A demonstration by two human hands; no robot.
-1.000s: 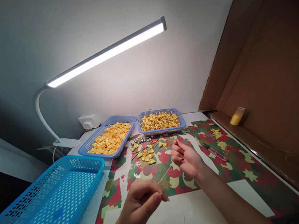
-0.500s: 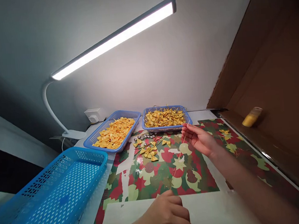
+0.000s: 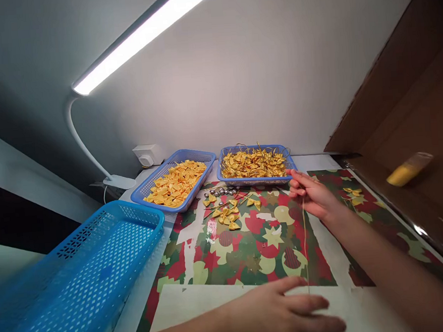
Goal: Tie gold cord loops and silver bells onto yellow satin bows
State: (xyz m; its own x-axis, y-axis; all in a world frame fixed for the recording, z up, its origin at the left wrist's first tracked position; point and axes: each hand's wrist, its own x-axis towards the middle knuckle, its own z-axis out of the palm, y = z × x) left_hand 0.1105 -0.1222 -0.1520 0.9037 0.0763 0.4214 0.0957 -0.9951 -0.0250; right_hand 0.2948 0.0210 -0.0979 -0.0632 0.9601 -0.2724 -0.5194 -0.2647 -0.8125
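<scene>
A thin cord [image 3: 305,236] runs from right hand [image 3: 311,196] toward left hand [image 3: 279,308].
Right fingers pinch it; left fingers, spread apart, are near its lower visible part.

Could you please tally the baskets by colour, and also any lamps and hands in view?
Bright blue basket: 1
Periwinkle baskets: 2 (left periwinkle basket, right periwinkle basket)
Lamp: 1
Hands: 2 (left hand, right hand)
Total: 6
</scene>
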